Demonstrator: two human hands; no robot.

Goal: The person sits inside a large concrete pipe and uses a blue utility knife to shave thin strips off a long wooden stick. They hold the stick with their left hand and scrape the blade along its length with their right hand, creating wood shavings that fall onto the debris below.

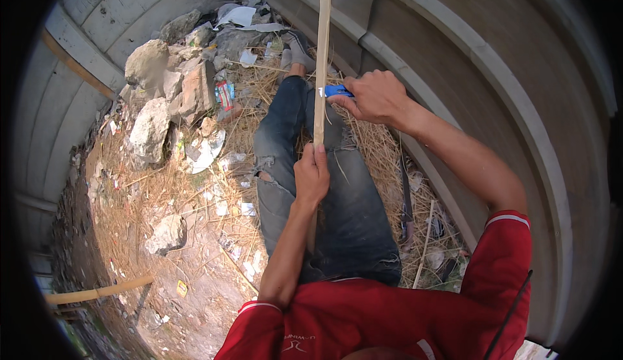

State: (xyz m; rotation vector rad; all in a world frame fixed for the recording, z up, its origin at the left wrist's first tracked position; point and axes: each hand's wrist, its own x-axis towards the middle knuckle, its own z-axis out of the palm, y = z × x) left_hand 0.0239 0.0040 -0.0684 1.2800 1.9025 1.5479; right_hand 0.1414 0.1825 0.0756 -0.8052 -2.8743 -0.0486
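A long, pale wooden strip [322,42] stands lengthwise over my outstretched legs, its far end running out of the top of the view. My left hand [312,173] is closed around its lower part, above my thighs. My right hand [376,99] grips a blue-handled utility knife [339,90], whose short blade meets the strip's right side. Just below the blade a thin curl of wood [326,112] hangs off the strip. The strip's lower end shows partly below my left hand.
Corrugated metal sheeting [454,55] curves close along my right side. Rocks [148,129] are piled at the far left, with straw, paper scraps and litter around them. A bamboo pole [100,291] juts in at the lower left. A dark, curved tool [406,201] lies beside my right leg.
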